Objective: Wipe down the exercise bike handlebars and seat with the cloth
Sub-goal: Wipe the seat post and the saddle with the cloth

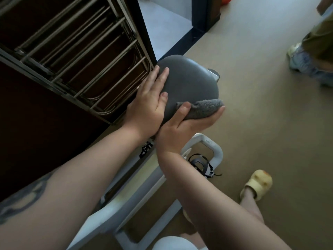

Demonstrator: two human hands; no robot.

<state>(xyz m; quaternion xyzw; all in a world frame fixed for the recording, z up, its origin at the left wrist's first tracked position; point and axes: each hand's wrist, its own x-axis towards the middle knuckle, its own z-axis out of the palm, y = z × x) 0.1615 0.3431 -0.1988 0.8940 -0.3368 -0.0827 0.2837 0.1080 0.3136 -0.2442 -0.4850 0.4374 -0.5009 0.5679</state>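
The exercise bike's grey padded seat (pixel 189 82) fills the middle of the head view, above the bike's pale grey frame (pixel 126 204). My left hand (pixel 149 103) lies flat on the seat's left side, fingers together and pointing away from me. My right hand (pixel 183 129) grips a folded grey cloth (pixel 201 109) and presses it against the seat's near right edge. The handlebars are out of view.
A stack of folded dark tables with metal legs (pixel 75 56) leans right beside the seat on the left. A black pedal strap (pixel 201 163) hangs below. My foot in a yellow slipper (pixel 257 184) stands at right. Another person's shoes (pixel 306 64) are at far right on the tan floor.
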